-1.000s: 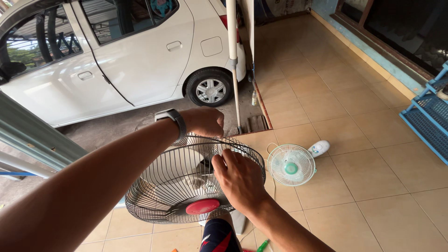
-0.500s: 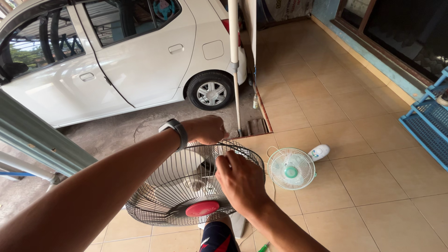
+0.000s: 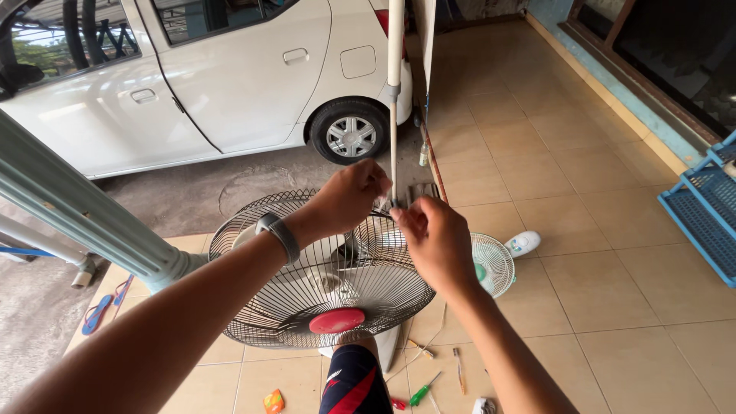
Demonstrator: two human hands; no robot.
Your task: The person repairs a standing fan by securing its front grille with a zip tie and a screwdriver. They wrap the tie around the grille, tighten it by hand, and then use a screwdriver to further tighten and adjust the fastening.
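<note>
**Both hands at the far rim of the fan grille**

The fan grille (image 3: 322,284) — a round wire cage with a red hub cap (image 3: 336,320) at its centre — lies tilted in front of the person, face up toward the camera, above a knee (image 3: 354,382). All places below are given from this grille.

Left hand (image 3: 351,195): at the far rim, fingers curled and pinched shut on the rim wire or on something small there; which, cannot be told. A grey wristband (image 3: 279,234) sits on that forearm, over the grille's left half.

Right hand (image 3: 435,241): at the far-right rim, just beside the left hand, fingers bent and closed at the same spot. Its fingertips nearly meet those of the left.

Key relation — the point being worked lies on the rim's far edge, away from the body and beyond the hub cap. Both arms reach across the grille to it; neither hand is clearly the nearer.

Right of the grille, partly hidden by the right wrist, a small white fan (image 3: 491,264) lies on the tiles. Near the grille's near edge, screwdrivers (image 3: 422,389) lie on the floor. Beyond the far rim stand a white pole (image 3: 394,100) and a white car (image 3: 230,77).
</note>
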